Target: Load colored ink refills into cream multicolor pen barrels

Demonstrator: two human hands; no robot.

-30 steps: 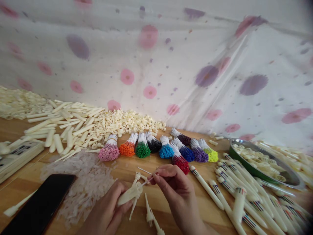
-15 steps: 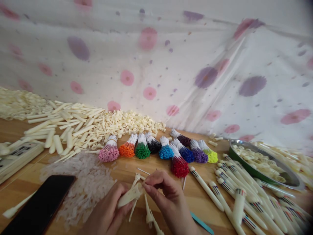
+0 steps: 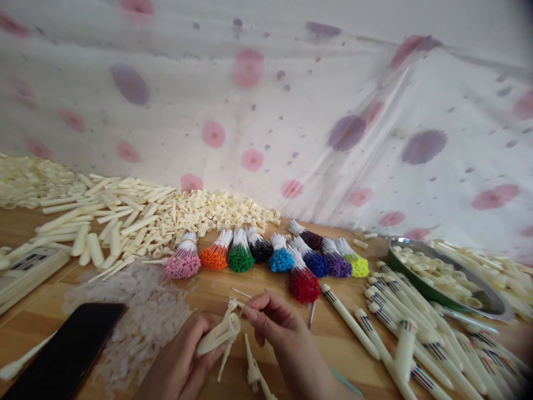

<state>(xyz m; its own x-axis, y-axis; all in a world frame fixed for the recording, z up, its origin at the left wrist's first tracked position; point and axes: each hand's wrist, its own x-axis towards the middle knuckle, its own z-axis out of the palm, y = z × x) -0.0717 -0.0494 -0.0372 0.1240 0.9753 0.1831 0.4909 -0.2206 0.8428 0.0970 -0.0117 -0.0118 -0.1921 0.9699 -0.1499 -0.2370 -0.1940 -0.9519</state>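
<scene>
My left hand (image 3: pixel 189 355) is closed around a cream plastic pen barrel (image 3: pixel 220 336), its hollow end tilted up to the right. Thin cream plastic pieces (image 3: pixel 225 358) show below and behind the barrel; whether the same hand holds them is unclear. Just right of the barrel's opening, my right hand (image 3: pixel 278 333) has thumb and forefinger pinched together; anything between them is too small to name. More slender cream parts (image 3: pixel 254 369) lie on the table under the hands. Beyond them stand bundles of pen refills, including red (image 3: pixel 305 283) and light blue (image 3: pixel 280 258) ones.
A black phone (image 3: pixel 69 350) lies at left beside a heap of small translucent pieces (image 3: pixel 141 328). Cream pen parts (image 3: pixel 137 208) pile up behind. At right are several multicolour pens (image 3: pixel 403 311) and a green-sided metal dish (image 3: pixel 437 286) of cream parts. A power strip (image 3: pixel 33 275) sits far left.
My right fingertips have drawn slightly away from the barrel's opening, which now shows more fully. The left hand keeps its hold on the barrel. The whole view has shifted a little.
</scene>
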